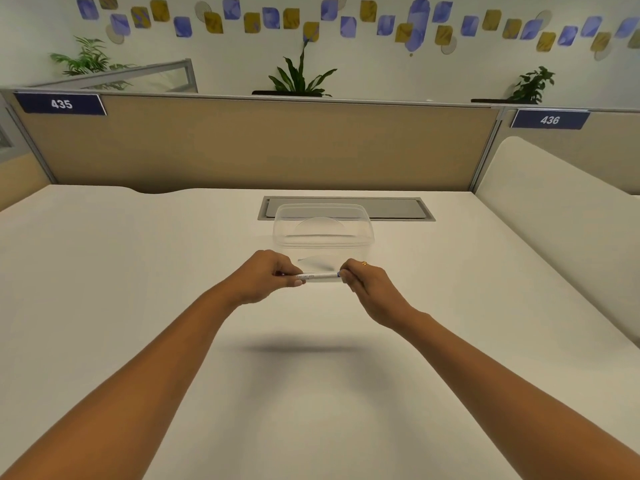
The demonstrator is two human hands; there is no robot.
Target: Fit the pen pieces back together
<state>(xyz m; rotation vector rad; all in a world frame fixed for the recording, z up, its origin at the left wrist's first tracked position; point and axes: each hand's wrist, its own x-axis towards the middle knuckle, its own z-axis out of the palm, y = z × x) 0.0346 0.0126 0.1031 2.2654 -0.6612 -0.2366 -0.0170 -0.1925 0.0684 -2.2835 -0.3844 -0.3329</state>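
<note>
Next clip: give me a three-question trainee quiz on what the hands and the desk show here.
1. True or false: both hands hold the pen.
2. What stands just beyond the pen? A) clear plastic container B) mug C) laptop
3. Which hand wears a ring?

Key:
1. True: the left hand and the right hand each pinch one end.
2. A, the clear plastic container on the white desk.
3. The right hand.

A white pen [320, 276] with a blue tip and dark lettering is showing before a clear plastic container [323, 230]. The desk [138, 271] is looking off-white, the partition [259, 143] tan, its number plates [60, 104] navy with white digits.
</note>
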